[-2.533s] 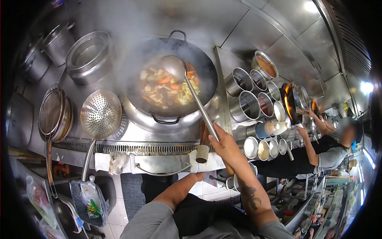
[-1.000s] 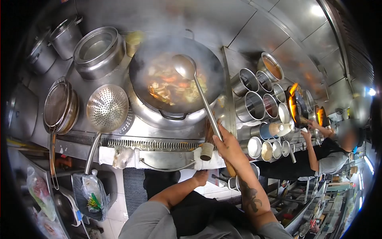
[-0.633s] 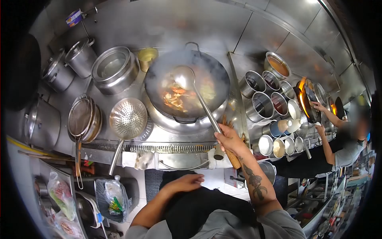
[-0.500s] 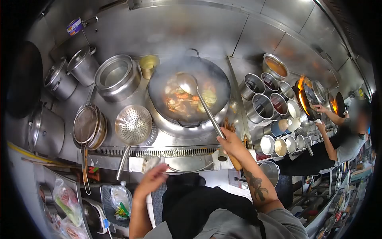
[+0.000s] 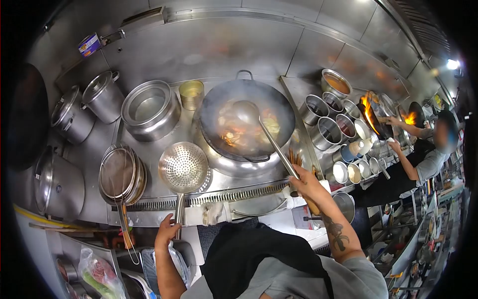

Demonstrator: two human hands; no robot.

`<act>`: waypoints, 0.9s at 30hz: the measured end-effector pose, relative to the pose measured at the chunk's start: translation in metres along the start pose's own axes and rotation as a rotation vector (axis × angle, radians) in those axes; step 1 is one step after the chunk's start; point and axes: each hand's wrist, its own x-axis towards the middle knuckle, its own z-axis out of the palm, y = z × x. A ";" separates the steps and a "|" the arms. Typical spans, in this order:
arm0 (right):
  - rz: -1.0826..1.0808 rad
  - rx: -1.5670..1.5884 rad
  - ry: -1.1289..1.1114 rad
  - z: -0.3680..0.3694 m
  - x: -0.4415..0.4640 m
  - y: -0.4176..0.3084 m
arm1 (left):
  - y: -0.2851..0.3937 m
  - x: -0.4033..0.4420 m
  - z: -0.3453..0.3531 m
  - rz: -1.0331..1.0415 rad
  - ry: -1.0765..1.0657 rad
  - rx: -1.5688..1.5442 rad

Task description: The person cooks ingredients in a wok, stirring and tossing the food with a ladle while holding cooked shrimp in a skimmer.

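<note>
My right hand (image 5: 305, 182) is closed round the long handle of a ladle (image 5: 247, 112). Its bowl rests over the food in a dark wok (image 5: 284, 114), where orange and pale green pieces show through steam. Beside the handle of a perforated skimmer (image 5: 183, 168) is my left hand (image 5: 168, 229), fingers apart; whether a fingertip touches the handle I cannot tell. A bamboo brush (image 5: 296, 158) stands close by my right hand, partly hidden by it.
Wire strainers (image 5: 117, 174) lie at the left, near a wide steel pot (image 5: 151, 110) and lidded pots. Steel containers (image 5: 327, 133) of sauces stand right of the wok. Farther right, a co-worker (image 5: 420, 159) handles a flaming wok (image 5: 372, 119).
My left hand has moved left and down to the skimmer's handle. The ladle stays in my right hand inside the wok. The whole view has shifted somewhat.
</note>
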 end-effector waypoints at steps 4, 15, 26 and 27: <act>-0.164 -0.488 -0.001 -0.008 -0.011 -0.010 | -0.006 0.012 -0.002 -0.062 -0.242 -0.319; -0.256 -0.597 0.136 0.012 0.056 0.029 | 0.005 0.027 0.037 -0.236 -0.518 -1.121; 0.124 0.335 -0.183 -0.013 0.019 0.013 | 0.087 -0.045 0.040 -0.036 -0.282 -1.009; 0.113 0.316 -0.167 -0.011 0.021 0.019 | 0.093 -0.050 0.040 -0.045 -0.274 -1.011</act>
